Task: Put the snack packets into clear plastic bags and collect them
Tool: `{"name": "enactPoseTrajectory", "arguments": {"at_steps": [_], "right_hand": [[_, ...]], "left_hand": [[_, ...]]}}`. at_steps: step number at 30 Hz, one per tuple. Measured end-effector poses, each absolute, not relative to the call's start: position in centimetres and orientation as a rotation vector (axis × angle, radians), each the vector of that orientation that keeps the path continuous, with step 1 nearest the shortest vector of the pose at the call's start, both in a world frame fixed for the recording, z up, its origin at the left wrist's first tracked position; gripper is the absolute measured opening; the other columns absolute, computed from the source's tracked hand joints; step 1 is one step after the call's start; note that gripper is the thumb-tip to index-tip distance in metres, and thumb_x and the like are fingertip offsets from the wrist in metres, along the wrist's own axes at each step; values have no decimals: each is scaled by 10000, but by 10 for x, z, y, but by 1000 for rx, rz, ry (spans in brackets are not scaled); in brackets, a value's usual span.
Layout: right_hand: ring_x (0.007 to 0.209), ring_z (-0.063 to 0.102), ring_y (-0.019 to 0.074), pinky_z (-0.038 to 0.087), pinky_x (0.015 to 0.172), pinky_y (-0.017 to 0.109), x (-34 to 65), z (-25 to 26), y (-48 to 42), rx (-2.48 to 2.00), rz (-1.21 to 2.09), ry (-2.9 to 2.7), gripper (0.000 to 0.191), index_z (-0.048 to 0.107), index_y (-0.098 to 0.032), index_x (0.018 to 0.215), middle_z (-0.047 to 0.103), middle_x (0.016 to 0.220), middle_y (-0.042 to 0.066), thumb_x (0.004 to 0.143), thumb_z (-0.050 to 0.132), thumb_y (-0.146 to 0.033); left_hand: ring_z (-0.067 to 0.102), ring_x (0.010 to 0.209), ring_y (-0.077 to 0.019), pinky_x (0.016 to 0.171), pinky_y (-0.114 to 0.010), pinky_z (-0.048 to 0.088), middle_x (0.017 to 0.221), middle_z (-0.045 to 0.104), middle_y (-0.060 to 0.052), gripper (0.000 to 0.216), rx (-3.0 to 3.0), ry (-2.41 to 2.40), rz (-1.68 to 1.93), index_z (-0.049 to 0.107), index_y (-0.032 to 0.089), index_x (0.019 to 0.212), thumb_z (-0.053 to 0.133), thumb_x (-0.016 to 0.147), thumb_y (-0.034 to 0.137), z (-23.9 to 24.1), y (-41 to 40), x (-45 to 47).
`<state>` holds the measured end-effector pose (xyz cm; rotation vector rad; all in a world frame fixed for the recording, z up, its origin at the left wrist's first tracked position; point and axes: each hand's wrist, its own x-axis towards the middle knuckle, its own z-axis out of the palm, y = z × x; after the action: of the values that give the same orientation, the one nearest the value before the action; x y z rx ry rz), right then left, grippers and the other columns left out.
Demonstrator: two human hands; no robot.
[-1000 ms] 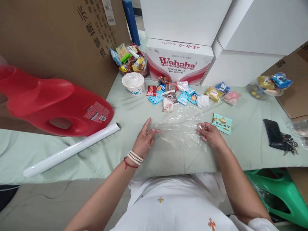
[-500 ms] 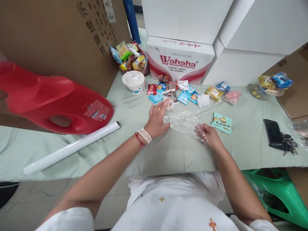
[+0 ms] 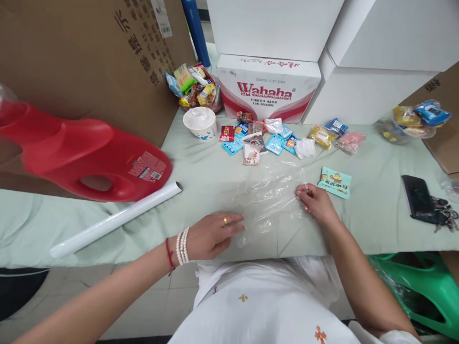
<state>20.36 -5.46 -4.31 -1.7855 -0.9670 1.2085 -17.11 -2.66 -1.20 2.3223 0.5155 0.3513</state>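
Note:
A clear plastic bag [image 3: 270, 203] lies spread out on the green-grey cloth in front of me. My right hand [image 3: 317, 203] pinches its right edge between thumb and fingers. At the bag's lower left edge, my left hand [image 3: 215, 234] rests with fingers stretched out, touching or just beside the film. Beyond the bag are several small snack packets, among them a round white-wrapped one [image 3: 251, 155], blue sachets [image 3: 275, 144] and a red packet [image 3: 227, 133]. A mint-green snack packet [image 3: 335, 182] lies right of my right hand.
At the left stand a red jug [image 3: 96, 157] and a white tube [image 3: 118, 220]. A paper bowl [image 3: 200, 131], a filled snack basket [image 3: 218, 102] and a Wahaba-style water carton marked Wahaha [image 3: 265, 86] stand behind. A black phone [image 3: 418, 198] with keys [image 3: 444, 210] lies at right.
My left hand has moved down and toward me, from the far left of the bag to its lower left edge. The crumpled bag is now spread flatter and wider.

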Motion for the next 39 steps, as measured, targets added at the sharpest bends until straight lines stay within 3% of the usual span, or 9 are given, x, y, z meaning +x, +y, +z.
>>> {"name": "enactPoseTrajectory", "arguments": {"at_steps": [5, 11, 16, 20, 24, 28, 33, 36, 39], "right_hand": [[438, 440, 85, 337, 394, 235, 198, -46, -53, -1817, 1148, -1074, 347, 678, -195, 945, 646, 764, -3, 790, 717, -503], [458, 480, 105, 391, 444, 249, 196, -49, -54, -1881, 1060, -1154, 334, 685, -206, 959, 648, 745, -10, 838, 688, -517], [467, 491, 128, 391, 471, 262, 200, -48, -65, -1936, 946, -1160, 328, 680, -212, 915, 606, 663, -19, 870, 651, -536], [481, 496, 139, 403, 509, 277, 201, -48, -74, -1984, 920, -1168, 303, 669, -223, 891, 587, 642, -23, 888, 625, -523], [571, 558, 172, 436, 593, 299, 197, -44, -77, -2046, 838, -1317, 274, 676, -233, 891, 660, 719, 9, 923, 564, -481], [698, 616, 213, 430, 675, 315, 206, -35, -78, -2110, 720, -1534, 266, 687, -238, 859, 707, 762, 34, 923, 527, -441], [631, 583, 212, 396, 611, 316, 233, -5, -58, -2229, 627, -1710, 316, 719, -223, 895, 705, 765, 65, 858, 611, -518], [749, 632, 228, 433, 695, 330, 217, 21, -14, -2160, 317, -1708, 420, 742, -197, 1042, 742, 985, 121, 903, 583, -560], [794, 651, 223, 421, 714, 306, 169, 29, 46, -2175, 459, -1763, 462, 750, -203, 983, 751, 912, 95, 996, 463, -565]], "left_hand": [[640, 967, -257, 956, -431, 504, 982, 704, -99, 300, 2073, 1442, 735, 664, 223, 992, 381, 1023, 317, -26, -11, -147], [555, 1093, -345, 957, -508, 468, 984, 640, -135, 218, 1833, 1724, 793, 591, 218, 728, 664, 864, 371, -45, 31, -84], [586, 748, -177, 709, -307, 479, 896, 582, -14, 135, 1458, 1482, 1065, 517, 243, 902, 513, 967, 362, -47, 33, -76], [564, 734, -174, 730, -299, 465, 813, 555, 7, 156, 1402, 1684, 1157, 503, 240, 938, 596, 925, 365, -48, 38, -90], [616, 1057, -281, 995, -462, 461, 1062, 653, -117, 192, 1850, 1703, 1153, 593, 206, 1035, 589, 927, 364, -44, 25, -96], [541, 1370, -331, 1229, -610, 208, 1293, 703, -140, 259, 2390, 1226, 663, 687, 235, 1170, 536, 983, 329, -44, 2, -103], [334, 1557, -380, 1241, -723, 20, 1676, 385, -165, 579, 2502, 1191, 335, 497, 246, 1533, 570, 991, 436, -55, -20, -120], [234, 1601, -375, 1256, -707, -34, 1722, 278, -145, 718, 2547, 1203, 281, 421, 247, 1594, 555, 976, 586, -58, -30, -124], [237, 1603, -362, 1267, -691, -61, 1724, 276, -128, 783, 2565, 1227, 253, 413, 261, 1602, 507, 957, 694, -59, -34, -123]]}}
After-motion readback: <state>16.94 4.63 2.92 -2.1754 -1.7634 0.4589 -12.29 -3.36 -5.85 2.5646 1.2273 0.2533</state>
